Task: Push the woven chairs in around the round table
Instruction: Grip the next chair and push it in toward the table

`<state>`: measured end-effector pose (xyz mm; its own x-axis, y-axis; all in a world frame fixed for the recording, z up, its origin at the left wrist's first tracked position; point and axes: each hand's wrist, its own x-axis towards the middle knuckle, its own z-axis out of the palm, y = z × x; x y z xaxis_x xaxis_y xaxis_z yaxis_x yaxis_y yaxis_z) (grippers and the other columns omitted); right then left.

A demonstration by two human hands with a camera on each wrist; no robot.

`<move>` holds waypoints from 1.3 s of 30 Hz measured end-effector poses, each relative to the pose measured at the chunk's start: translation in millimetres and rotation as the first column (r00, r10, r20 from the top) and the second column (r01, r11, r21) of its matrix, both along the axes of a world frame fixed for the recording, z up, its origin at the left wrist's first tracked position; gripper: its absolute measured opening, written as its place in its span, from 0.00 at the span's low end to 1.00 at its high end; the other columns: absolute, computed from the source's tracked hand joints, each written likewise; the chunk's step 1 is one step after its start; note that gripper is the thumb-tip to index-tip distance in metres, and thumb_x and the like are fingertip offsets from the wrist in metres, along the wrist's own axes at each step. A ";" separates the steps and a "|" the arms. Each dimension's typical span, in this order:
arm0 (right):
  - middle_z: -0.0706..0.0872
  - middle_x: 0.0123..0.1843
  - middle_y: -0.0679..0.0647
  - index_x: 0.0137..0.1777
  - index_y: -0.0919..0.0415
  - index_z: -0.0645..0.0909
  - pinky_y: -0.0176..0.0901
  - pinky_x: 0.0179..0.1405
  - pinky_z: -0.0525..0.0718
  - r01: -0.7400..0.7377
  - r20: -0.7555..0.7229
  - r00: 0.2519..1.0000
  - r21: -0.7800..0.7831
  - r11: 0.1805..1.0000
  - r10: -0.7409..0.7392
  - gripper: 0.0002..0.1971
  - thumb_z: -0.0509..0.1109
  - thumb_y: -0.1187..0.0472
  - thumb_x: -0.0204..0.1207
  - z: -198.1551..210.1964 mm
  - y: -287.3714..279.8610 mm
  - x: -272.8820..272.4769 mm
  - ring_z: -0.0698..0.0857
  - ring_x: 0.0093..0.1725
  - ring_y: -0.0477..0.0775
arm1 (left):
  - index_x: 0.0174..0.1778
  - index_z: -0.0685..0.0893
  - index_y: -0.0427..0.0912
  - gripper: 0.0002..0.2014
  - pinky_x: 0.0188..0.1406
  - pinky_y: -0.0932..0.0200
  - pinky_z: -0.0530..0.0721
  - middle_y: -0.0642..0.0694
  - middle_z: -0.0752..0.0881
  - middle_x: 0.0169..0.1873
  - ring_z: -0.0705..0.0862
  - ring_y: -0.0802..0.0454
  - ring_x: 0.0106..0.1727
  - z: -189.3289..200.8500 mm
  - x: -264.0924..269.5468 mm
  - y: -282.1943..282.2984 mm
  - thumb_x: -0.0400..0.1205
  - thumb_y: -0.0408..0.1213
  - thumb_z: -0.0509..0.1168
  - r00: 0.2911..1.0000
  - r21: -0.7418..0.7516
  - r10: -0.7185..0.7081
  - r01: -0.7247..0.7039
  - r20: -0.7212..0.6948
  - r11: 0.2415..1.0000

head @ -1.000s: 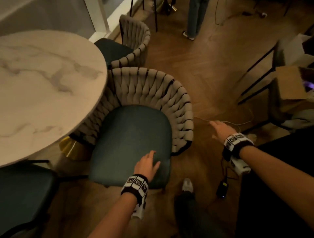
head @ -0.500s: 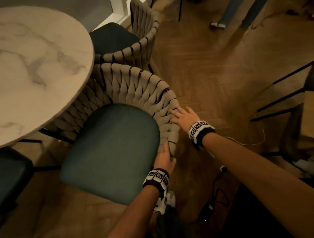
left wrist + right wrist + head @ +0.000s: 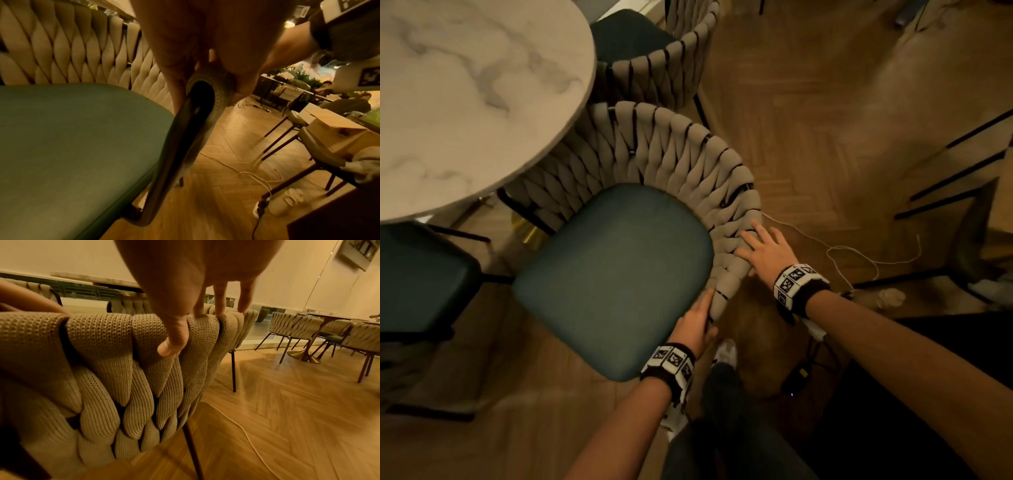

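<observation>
A woven chair (image 3: 681, 161) with a beige braided back and a teal seat (image 3: 613, 274) stands sideways, its left arm under the rim of the round marble table (image 3: 465, 102). My left hand (image 3: 697, 318) grips the near end of the chair's right arm. In the left wrist view its fingers (image 3: 176, 84) and thumb wrap the frame end (image 3: 197, 100). My right hand (image 3: 763, 250) lies spread on the woven rim further along. In the right wrist view its fingertips rest on the top edge and its thumb (image 3: 174, 340) presses the outer braid (image 3: 123, 369).
A second woven chair (image 3: 654, 68) stands behind, close to the table. Another teal seat (image 3: 417, 274) lies at the left under the table's edge. A white cable (image 3: 859, 257) and a black charger (image 3: 798, 377) lie on the wood floor. Black-framed furniture (image 3: 962, 171) stands right.
My left hand left the seat and took hold of the chair's arm end. My right hand came in from the open floor onto the woven rim. Both have since kept their places there.
</observation>
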<state>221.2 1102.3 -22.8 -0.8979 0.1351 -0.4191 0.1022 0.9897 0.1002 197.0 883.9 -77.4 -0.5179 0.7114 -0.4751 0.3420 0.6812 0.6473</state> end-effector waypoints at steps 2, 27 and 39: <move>0.65 0.81 0.58 0.70 0.48 0.71 0.70 0.76 0.55 0.015 0.025 1.000 0.008 1.000 -0.016 0.27 0.73 0.53 0.72 1.1 -25.5 22.5 0.54 0.81 0.69 | 0.80 0.52 0.53 0.41 0.71 0.42 0.75 0.39 0.70 0.77 0.75 0.38 0.71 3.8 13.8 -28.2 0.76 0.33 0.68 0.999 0.009 -0.043 0.043 0.012 0.999; 0.73 0.76 0.51 0.69 0.44 0.74 0.62 0.82 0.48 -0.386 0.133 0.917 0.061 0.921 0.375 0.19 0.63 0.59 0.79 20.0 15.5 35.2 0.50 0.83 0.59 | 0.74 0.63 0.61 0.32 0.66 0.46 0.80 0.48 0.79 0.71 0.79 0.45 0.69 -5.0 83.6 -174.5 0.75 0.42 0.67 0.965 -0.216 -0.241 0.215 -0.101 0.952; 0.84 0.58 0.58 0.59 0.52 0.81 0.65 0.74 0.64 -0.243 0.048 0.969 0.018 0.970 0.242 0.25 0.79 0.50 0.61 -2.5 -41.3 90.3 0.79 0.63 0.63 | 0.70 0.73 0.59 0.25 0.74 0.45 0.67 0.48 0.79 0.70 0.74 0.43 0.70 28.2 -51.6 -216.4 0.79 0.31 0.61 0.898 -0.415 -0.202 0.025 -0.391 0.910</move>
<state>311.5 1061.0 -25.3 -0.8854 -0.0739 -0.4589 -0.1455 0.9817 0.1226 145.4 667.5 -49.3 -0.6562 0.5795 -0.4832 0.6081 0.7853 0.1160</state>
